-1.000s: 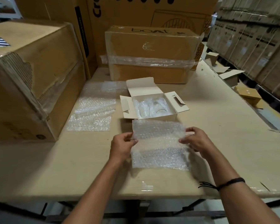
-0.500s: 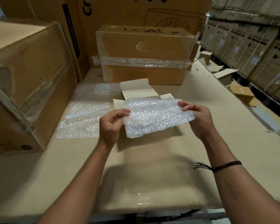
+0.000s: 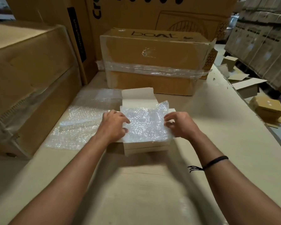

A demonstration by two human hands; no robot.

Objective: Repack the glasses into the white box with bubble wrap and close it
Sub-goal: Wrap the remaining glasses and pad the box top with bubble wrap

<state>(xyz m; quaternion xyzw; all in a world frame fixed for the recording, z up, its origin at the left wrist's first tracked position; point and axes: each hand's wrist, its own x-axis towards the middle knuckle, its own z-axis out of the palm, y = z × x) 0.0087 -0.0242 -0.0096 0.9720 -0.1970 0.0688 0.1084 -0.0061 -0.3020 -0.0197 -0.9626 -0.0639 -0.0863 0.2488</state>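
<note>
White box (image 3: 146, 146): open, mid-tabletop, lid flap raised toward the far edge.
Bubble wrap sheet (image 3: 146, 124): spread over the box opening; glasses hidden beneath it.
Your left hand (image 3: 114, 125): fingers pinching the sheet's left edge.
Your right hand (image 3: 179, 123): fingers curled on the right edge.
Spare bubble wrap (image 3: 76, 125): lying flat left of the box.
Taped carton (image 3: 154, 62): behind the box, at the far edge.

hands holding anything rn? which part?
Both hold the bubble wrap sheet lying over the open white box: left hand at its left edge, right hand at its right edge. Exact finger pinch is blurred.
</note>
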